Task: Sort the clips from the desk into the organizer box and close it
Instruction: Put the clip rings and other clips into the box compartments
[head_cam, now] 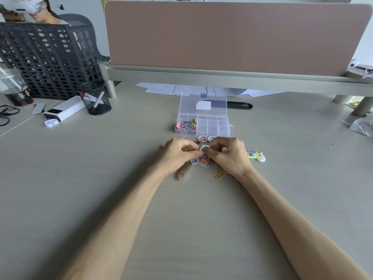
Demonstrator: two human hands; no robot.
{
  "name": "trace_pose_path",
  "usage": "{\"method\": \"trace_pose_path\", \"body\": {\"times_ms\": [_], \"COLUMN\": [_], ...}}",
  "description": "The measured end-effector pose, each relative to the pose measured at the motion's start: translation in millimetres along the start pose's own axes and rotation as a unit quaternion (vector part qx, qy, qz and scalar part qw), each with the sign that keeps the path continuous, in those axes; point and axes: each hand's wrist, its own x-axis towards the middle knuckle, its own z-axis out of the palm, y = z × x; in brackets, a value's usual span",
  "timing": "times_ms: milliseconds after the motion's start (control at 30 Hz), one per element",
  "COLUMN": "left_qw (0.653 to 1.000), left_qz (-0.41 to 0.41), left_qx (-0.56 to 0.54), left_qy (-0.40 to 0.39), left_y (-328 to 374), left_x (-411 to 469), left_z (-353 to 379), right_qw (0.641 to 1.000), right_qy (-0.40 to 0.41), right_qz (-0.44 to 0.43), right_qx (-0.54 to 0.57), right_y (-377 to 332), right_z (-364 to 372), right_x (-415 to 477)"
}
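A clear organizer box [214, 126] stands open on the desk, lid [203, 104] tilted back. Its left compartment holds several binder clips [186, 124]. In front of it lies a heap of coloured clips [203, 161], partly hidden under my hands. My left hand [177, 152] and my right hand [230, 153] meet above the heap, both pinching a small teal ring clip [204, 147]. Yellow paper clips [220, 173] and a metal clip [183, 172] lie near my wrists. A yellow giraffe clip [257, 156] rests to the right.
A black mesh pen cup [94, 99], a white device [64, 110] and a black crate [48, 57] stand at the left. A pink divider panel [232, 35] rises behind the box, papers [181, 88] beneath it. A person sits at far left. A plastic bag [361, 126] lies at right.
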Motion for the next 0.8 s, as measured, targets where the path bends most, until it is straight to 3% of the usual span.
{"method": "trace_pose_path", "body": {"times_ms": [100, 233, 367, 567, 800], "left_qw": [0.999, 0.994, 0.993, 0.994, 0.994], "left_qz": [0.003, -0.018, -0.020, -0.024, -0.028], "left_qx": [-0.014, -0.025, -0.021, -0.011, -0.012], "left_qy": [0.033, 0.103, 0.118, 0.106, 0.101], "left_y": [-3.8, -7.3, -9.6, -12.6, -12.5], "left_x": [2.9, 5.8, 7.7, 9.6, 8.9], "left_z": [-1.3, -4.2, -5.0, -3.3, -2.3], "right_qw": [0.999, 0.979, 0.967, 0.976, 0.959], "right_qy": [0.029, 0.124, 0.072, 0.053, 0.015], "right_qz": [-0.009, 0.002, 0.035, 0.038, 0.024], "right_qx": [-0.013, -0.163, -0.243, -0.206, -0.283], "right_y": [0.6, 12.6, 16.1, 20.0, 22.3], "right_z": [-1.3, -0.9, 7.3, 7.2, 13.0], "right_x": [1.5, 12.2, 24.8, 29.2, 29.4]}}
